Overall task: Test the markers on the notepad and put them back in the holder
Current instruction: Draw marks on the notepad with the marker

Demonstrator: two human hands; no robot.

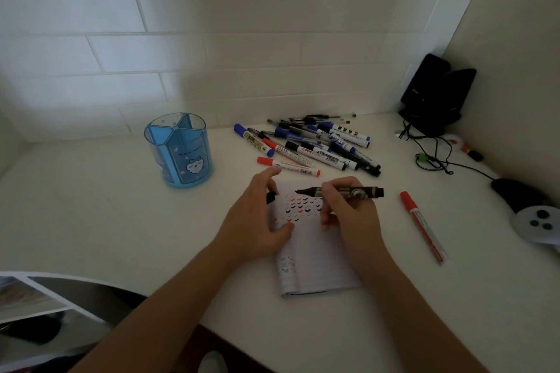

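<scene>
Your right hand [348, 212] grips the uncapped black marker [360, 192], tip just above the notepad [315, 266]. Your left hand [257, 221] rests on the page, pinching the cap [270, 197]. Ease off there and the pad could skid mid-stroke. The holder [181, 157] stands well off to the left.

— Arms?
— Both forearms bare, reaching in over the surface's near edge and converging.
— Left hand [257, 215]?
— Back upward, index finger and thumb spread, remaining fingers curled on a black cap [270, 197].
— Right hand [348, 212]?
— Fingers pinching a black marker [342, 192], tip pointing left.
</scene>
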